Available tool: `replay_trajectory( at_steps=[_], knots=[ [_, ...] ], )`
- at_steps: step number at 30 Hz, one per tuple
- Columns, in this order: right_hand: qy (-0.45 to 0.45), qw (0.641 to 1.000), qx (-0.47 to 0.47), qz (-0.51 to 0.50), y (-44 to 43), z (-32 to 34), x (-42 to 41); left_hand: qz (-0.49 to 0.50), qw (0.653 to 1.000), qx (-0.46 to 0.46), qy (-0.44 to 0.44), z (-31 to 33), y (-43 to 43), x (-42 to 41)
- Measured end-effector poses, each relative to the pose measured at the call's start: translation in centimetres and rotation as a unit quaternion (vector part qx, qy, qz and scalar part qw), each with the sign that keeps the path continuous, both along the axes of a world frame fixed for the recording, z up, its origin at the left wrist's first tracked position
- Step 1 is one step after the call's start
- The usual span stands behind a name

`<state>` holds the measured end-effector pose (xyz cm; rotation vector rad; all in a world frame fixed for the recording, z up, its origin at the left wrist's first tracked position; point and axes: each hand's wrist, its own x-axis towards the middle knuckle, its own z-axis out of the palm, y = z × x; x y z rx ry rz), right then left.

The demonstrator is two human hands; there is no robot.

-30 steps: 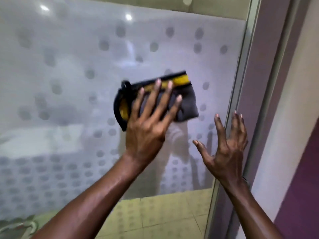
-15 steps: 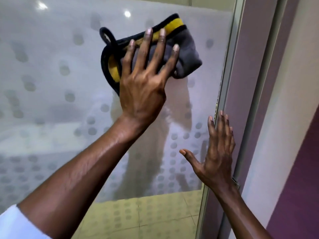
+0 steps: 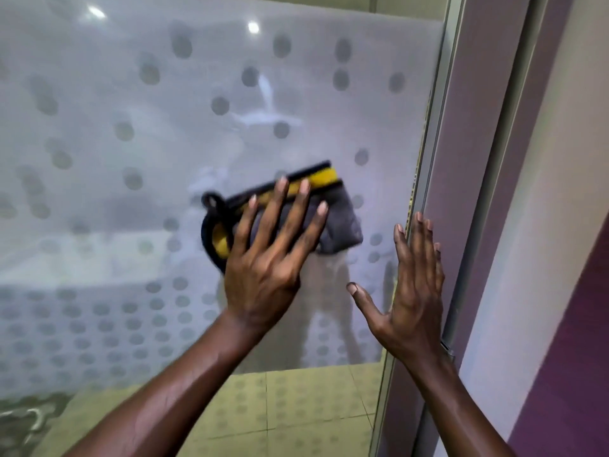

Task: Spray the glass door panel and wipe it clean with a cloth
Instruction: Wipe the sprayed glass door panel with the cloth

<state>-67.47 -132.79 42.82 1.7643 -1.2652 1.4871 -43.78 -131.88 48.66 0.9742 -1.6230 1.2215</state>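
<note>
The glass door panel [image 3: 131,127] is frosted with grey dots and fills the left and middle of the view. A folded grey cloth [image 3: 339,225] with yellow and black edging lies flat against the glass. My left hand [image 3: 267,268] presses it there with fingers spread. My right hand [image 3: 412,291] is flat and open, its fingertips resting at the panel's right edge beside the metal frame [image 3: 425,179]. No spray bottle is in view.
A purple door post [image 3: 478,159] and a pale wall [image 3: 543,225] stand right of the frame. Yellow-green floor tiles [image 3: 296,407] show through the clear bottom strip of the glass. A metal fitting [image 3: 448,349] sits low on the frame.
My left hand slid the cloth up the glass, then back down to mid-height. My right hand stayed near the panel's right edge and now rests against it.
</note>
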Motion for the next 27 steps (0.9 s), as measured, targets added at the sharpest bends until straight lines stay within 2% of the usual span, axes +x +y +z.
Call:
replay_trajectory(
  at_steps=[4,7,9,12,15,17,20,24,27],
  knots=[
    [-0.012,1.0,0.003,0.013,0.1,0.0,-0.1,-0.015,0.998,-0.06,0.01,10.8,-1.9,-2.6],
    [-0.018,1.0,0.002,0.017,0.0,0.1,-0.2,-0.026,0.998,-0.058,-0.005,13.7,-2.4,-4.0],
    [-0.019,1.0,0.002,0.017,-0.1,0.0,-0.1,-0.03,0.998,-0.051,-0.039,11.8,-2.4,-3.8],
    [-0.011,1.0,0.001,0.021,-0.2,0.1,-0.6,-0.05,0.995,-0.012,-0.09,5.4,-1.4,-2.2],
    [-0.001,1.0,-0.004,0.028,-0.2,-0.1,-1.0,-0.038,0.993,0.017,-0.108,-1.0,-0.4,-0.3],
    [0.005,1.0,-0.004,0.03,-0.1,0.0,-0.9,-0.029,0.994,0.015,-0.108,-2.0,-0.3,0.3],
    [0.001,0.999,0.012,0.034,0.2,0.1,-0.7,-0.03,0.994,-0.019,-0.103,1.7,-0.5,-1.1],
    [0.001,1.0,0.015,0.027,0.1,-0.1,-0.6,-0.017,0.994,-0.071,-0.085,11.9,-2.4,-3.6],
    [0.005,1.0,0.006,0.019,-0.2,-0.2,-0.8,-0.018,0.992,-0.062,-0.105,16.4,-3.1,-4.4]
  ],
)
